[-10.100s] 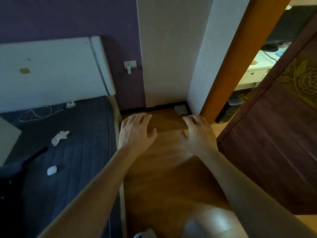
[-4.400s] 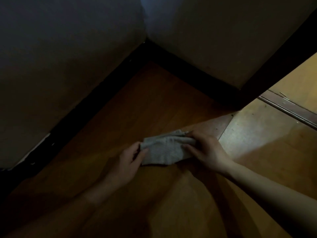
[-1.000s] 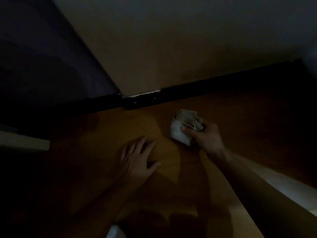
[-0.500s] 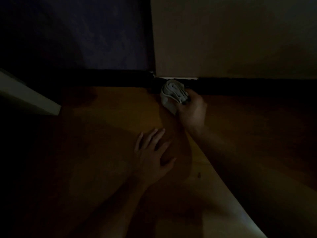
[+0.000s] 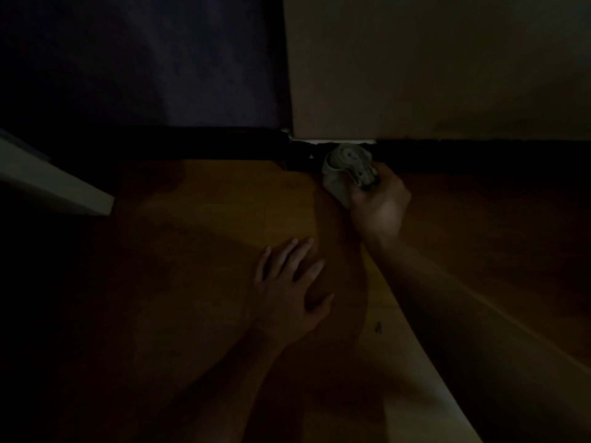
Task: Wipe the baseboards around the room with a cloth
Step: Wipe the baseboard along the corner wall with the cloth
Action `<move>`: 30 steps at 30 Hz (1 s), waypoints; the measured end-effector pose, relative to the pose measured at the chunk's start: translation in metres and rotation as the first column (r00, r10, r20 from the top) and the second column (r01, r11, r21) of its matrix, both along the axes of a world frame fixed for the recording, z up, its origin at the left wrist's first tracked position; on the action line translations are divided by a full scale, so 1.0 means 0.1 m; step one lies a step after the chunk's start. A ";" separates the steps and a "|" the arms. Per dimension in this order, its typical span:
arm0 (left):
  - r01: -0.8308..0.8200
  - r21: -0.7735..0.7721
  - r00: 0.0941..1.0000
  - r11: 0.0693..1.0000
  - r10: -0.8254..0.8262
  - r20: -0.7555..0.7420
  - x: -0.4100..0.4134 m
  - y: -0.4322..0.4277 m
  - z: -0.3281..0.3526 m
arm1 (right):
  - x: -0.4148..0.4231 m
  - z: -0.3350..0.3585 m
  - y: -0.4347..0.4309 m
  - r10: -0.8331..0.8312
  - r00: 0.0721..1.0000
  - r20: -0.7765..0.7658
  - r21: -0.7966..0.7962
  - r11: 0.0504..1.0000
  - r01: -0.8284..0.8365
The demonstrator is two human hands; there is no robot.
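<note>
Grey cloth [image 5: 347,169], bunched in right hand [image 5: 379,206], against dark baseboard [image 5: 447,153]; left hand [image 5: 289,294] flat on floor [image 5: 224,219].

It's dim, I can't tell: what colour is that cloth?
Pale grey cloth, best seen in the head view.

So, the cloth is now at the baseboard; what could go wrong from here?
1. The cloth is bunched in the right hand, so only a small part may meet the baseboard, and strips could be missed.
2. Just above it the wall edge shows a chipped white patch; rubbing there might catch it and flake off more.
3. The area is very dark, so leftover dust may be hard to see.
</note>
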State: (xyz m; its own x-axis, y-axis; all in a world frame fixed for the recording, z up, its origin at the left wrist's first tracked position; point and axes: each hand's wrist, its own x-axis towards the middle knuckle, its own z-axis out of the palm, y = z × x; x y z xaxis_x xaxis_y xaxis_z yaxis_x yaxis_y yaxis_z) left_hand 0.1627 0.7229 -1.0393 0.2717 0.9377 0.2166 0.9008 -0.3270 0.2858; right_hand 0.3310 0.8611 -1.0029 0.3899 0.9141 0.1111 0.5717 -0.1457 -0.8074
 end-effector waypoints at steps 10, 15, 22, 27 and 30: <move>0.001 -0.033 0.999 0.999 -0.002 -0.033 -0.01 -0.01 0.03 | 0.17 0.02 -0.03 -0.057 0.998 -0.018 -0.019 0.998 0.057; -0.009 -0.047 1.000 0.999 0.007 -0.030 0.03 -0.01 0.08 | 0.21 0.03 -0.04 -0.102 0.995 0.017 -0.057 0.993 0.103; -0.001 -0.038 1.000 0.999 0.000 -0.014 0.02 0.00 0.03 | 0.31 0.01 -0.04 -0.128 0.992 0.013 -0.022 0.992 0.128; 0.005 -0.014 1.000 1.000 -0.005 -0.016 -0.01 0.00 -0.04 | 0.20 -0.01 -0.03 -0.035 0.999 0.002 0.004 0.999 0.035; 0.000 -0.043 0.999 0.999 -0.002 -0.045 -0.02 0.00 -0.05 | 0.34 -0.01 -0.06 -0.129 0.991 0.026 -0.020 0.991 0.130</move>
